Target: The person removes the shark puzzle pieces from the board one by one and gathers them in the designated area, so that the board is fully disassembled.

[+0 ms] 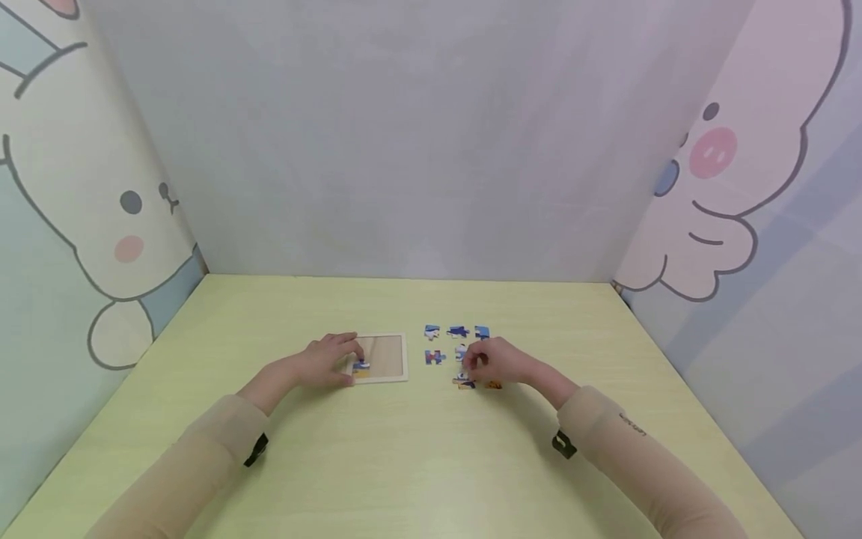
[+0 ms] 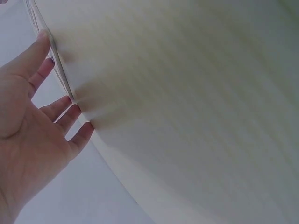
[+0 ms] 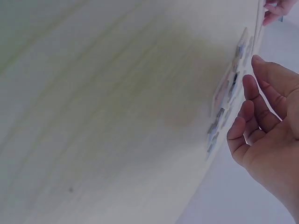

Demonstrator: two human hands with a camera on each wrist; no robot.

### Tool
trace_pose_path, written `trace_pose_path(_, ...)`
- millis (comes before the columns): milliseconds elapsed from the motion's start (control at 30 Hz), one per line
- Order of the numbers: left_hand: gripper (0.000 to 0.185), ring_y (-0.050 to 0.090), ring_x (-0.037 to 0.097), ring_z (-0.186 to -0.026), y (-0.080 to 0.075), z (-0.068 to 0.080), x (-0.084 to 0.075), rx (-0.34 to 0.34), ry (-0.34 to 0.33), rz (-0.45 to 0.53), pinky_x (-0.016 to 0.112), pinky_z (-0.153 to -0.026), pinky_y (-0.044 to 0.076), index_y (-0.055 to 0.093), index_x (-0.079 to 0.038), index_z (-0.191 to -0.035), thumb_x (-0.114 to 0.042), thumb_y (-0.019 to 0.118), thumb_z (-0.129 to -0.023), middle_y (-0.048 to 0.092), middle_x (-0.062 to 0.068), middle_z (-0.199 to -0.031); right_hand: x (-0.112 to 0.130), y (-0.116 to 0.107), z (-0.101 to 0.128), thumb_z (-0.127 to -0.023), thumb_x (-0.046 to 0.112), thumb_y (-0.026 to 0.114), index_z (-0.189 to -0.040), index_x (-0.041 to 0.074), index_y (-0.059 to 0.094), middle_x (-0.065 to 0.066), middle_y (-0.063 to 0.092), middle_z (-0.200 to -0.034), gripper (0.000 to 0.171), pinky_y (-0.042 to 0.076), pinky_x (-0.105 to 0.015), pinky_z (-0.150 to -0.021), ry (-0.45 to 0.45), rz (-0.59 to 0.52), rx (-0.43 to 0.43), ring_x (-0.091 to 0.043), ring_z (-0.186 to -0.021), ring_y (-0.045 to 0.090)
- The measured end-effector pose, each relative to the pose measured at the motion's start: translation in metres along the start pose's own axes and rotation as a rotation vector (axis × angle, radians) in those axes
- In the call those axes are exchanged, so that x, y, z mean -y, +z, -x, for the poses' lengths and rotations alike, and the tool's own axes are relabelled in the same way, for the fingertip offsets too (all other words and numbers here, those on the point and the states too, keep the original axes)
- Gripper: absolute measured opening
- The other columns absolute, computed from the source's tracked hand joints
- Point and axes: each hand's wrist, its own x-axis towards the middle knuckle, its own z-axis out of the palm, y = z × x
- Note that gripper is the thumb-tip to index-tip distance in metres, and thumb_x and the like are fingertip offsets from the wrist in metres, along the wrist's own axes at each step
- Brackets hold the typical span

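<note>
Two bare hands work over a pale green table (image 1: 417, 449) set between cartoon-printed walls. On the left, the left hand (image 1: 328, 361) rests on the near left corner of a shallow wooden puzzle tray (image 1: 390, 356), its fingers straight and slightly spread, their tips touching the tray's edge in the left wrist view (image 2: 56, 105). One blue and yellow placed piece (image 1: 361, 367) lies in the tray's near left corner, just beside those fingertips; the remainder of the tray shows bare wood. Well to the right of the tray, loose puzzle pieces (image 1: 456, 332) lie in rows on the table. The right hand (image 1: 496, 361) hovers over the near pieces of that group, fingers bent downward toward a piece near its fingertips (image 1: 463, 380); the right wrist view shows the fingers (image 3: 250, 109) loosely curved and apart, close to the pieces, with nothing clearly pinched between them. Both forearms wear beige sleeves (image 1: 606, 438), each with a dark strap at the wrist
</note>
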Motion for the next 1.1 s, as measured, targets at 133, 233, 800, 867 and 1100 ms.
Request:
trace_pose_path(133,0.038,0.024,0.047,-0.136,-0.001,-0.001,0.000,0.005,-0.001,-0.006,0.072,-0.099,0.021,0.052,-0.023,-0.120,-0.033,0.068,-0.086,0.026,0.022,-0.151,0.008,-0.007,-0.002,-0.085,0.013,0.068,-0.092,0.016,0.067,0.010,0.061,-0.082,0.007,0.043,-0.024,-0.060,-0.053,-0.002,-0.036,-0.011,-0.070,0.049)
trace_pose_path(233,0.041,0.025,0.047,-0.136,-0.001,-0.002,0.000,0.000,-0.004,-0.012,0.071,-0.100,0.022,0.051,-0.021,-0.121,-0.034,0.068,-0.086,0.027,0.022,-0.151,0.015,-0.011,-0.004,-0.086,0.013,0.068,-0.095,0.013,0.067,0.011,0.061,-0.083,0.008,0.043,-0.024,-0.063,-0.089,0.007,-0.044,-0.012,-0.073,0.050)
trace_pose_path(800,0.081,0.021,0.045,-0.138,-0.001,-0.001,0.002,-0.002,-0.046,-0.027,0.067,-0.105,0.020,0.030,0.000,-0.145,-0.041,0.067,-0.086,0.022,0.020,-0.153,0.062,-0.010,-0.039,-0.089,0.018,0.066,-0.106,0.008,0.067,-0.001,0.066,-0.096,0.020,0.049,-0.032,-0.077,-0.165,-0.026,-0.051,-0.017,-0.088,0.055)
trace_pose_path(867,0.082,0.021,0.045,-0.138,-0.001,-0.001,0.003,0.001,-0.051,-0.031,0.066,-0.105,0.020,0.030,0.000,-0.145,-0.041,0.067,-0.086,0.022,0.020,-0.153,0.066,-0.006,-0.045,-0.089,0.018,0.066,-0.108,0.006,0.066,-0.005,0.066,-0.100,0.022,0.049,-0.033,-0.080,-0.182,-0.031,-0.060,-0.018,-0.090,0.056)
trace_pose_path(1100,0.082,0.021,0.044,-0.138,-0.002,-0.002,0.003,0.011,-0.059,-0.034,0.065,-0.106,0.020,0.031,-0.001,-0.145,-0.044,0.067,-0.085,0.023,0.019,-0.153,0.080,0.011,-0.067,-0.088,0.021,0.068,-0.114,0.008,0.065,-0.003,0.066,-0.109,0.029,0.048,-0.027,-0.080,-0.156,-0.035,-0.052,-0.016,-0.095,0.056)
